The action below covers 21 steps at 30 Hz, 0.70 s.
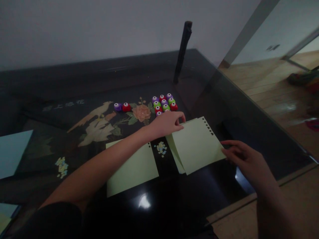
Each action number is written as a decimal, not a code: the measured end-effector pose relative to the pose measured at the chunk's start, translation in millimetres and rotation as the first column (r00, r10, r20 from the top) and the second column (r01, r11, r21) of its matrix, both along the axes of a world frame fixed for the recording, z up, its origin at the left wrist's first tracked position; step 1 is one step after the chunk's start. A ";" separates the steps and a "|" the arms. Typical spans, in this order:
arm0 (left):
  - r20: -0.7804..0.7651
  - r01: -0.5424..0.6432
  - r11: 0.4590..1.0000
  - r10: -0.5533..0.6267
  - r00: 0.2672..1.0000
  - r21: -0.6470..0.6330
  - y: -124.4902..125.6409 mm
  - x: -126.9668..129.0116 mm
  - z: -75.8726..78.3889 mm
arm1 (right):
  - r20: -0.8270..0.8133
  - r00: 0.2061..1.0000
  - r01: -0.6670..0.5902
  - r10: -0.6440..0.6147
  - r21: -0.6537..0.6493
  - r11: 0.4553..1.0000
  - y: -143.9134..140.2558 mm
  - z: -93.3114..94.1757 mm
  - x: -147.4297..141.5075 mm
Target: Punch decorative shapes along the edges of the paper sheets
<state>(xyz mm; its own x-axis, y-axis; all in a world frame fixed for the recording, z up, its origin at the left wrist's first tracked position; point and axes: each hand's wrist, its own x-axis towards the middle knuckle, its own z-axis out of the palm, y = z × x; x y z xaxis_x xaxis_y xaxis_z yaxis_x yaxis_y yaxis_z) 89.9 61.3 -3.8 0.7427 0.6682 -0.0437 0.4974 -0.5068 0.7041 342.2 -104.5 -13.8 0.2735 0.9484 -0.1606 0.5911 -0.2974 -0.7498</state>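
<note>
The pale green punched paper sheets (196, 146) lay between the hands, the left hand (167, 123) pinching their far corner, the right hand (243, 156) with fingers loosely spread touching the near-right edge.

A dark glass-topped table (249, 109) carried an inlaid picture of pale birds (98, 124) and a pink flower (141, 113). A cluster of small red, purple and green plastic punches (164, 103) sat near the flower, with a separate purple and red pair (122, 107) to its left. A single pale green paper sheet (132, 167) lay flat, with tiny paper cut-outs (161, 148) beside it and more (61, 166) farther left. A light blue sheet (12, 151) lay at the left edge. A slim dark post (183, 49) stood upright at the back.
</note>
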 end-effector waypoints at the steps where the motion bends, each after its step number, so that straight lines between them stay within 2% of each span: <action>1: -0.037 0.006 0.999 -0.005 0.999 0.033 -0.7 1.8 -2.5 | 0.029 1.000 -0.005 0.005 0.004 1.000 -1.1 -2.7 0.3; 7: -0.185 0.036 0.980 0.000 0.983 0.194 0.9 -5.4 -11.7 | 0.214 0.977 -0.017 0.012 0.020 1.000 -2.0 -12.1 -7.0; 9: -0.204 0.062 0.965 -0.009 0.979 0.256 0.4 -14.0 -10.6 | 0.280 0.960 -0.010 0.002 0.025 1.000 -2.8 -13.4 -8.2; 12: -0.185 0.098 0.958 -0.049 0.982 0.269 -6.0 -32.4 -4.8 | 0.367 0.930 -0.034 0.000 0.088 0.996 -6.0 -14.8 -5.9; 16: -0.190 0.155 0.954 -0.107 0.976 0.258 -21.9 -56.2 -0.6 | 0.449 0.886 -0.224 0.112 0.204 0.953 -9.7 -17.0 0.3; 19: -0.229 0.186 0.949 -0.128 0.965 0.254 -31.2 -63.1 -4.8 | 0.458 0.853 -0.371 0.251 0.193 0.908 -8.9 -19.9 1.9; 21: -0.260 0.202 0.948 -0.136 0.956 0.248 -34.7 -61.8 -7.7 | 0.457 0.837 -0.414 0.301 0.169 0.894 -7.0 -22.1 1.1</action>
